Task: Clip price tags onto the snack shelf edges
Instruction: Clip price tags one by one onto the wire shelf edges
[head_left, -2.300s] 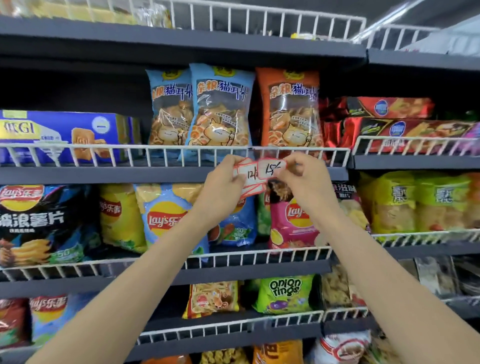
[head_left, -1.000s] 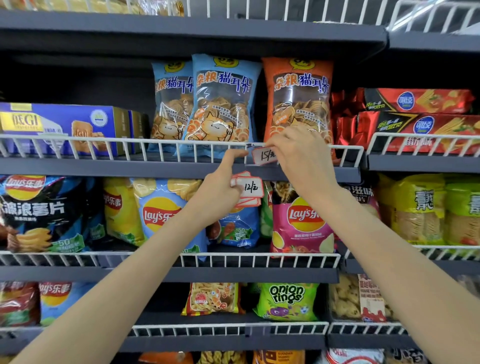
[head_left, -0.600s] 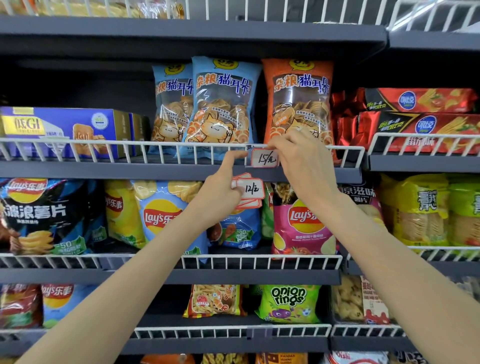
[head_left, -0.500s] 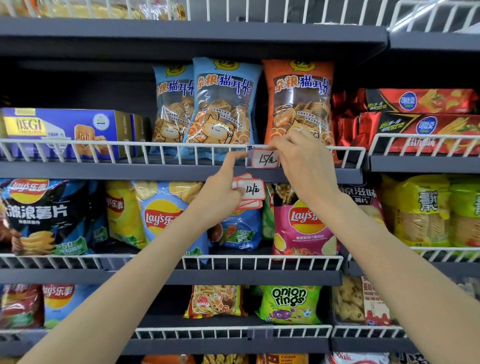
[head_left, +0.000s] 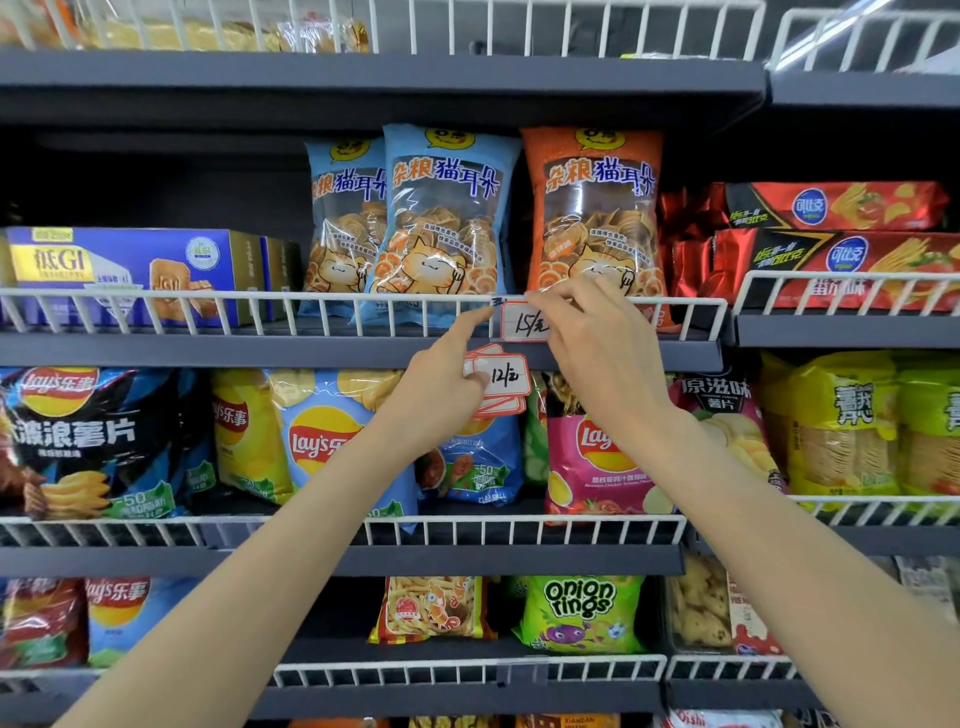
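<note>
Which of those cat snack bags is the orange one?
The right-hand cat snack bag, directly behind the right hand at the 15 price tag. The two cat bags to its left are blue.

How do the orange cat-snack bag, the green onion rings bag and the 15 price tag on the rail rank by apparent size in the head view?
1. orange cat-snack bag
2. green onion rings bag, its base hidden behind the rail
3. 15 price tag, partly covered by the right hand
</note>
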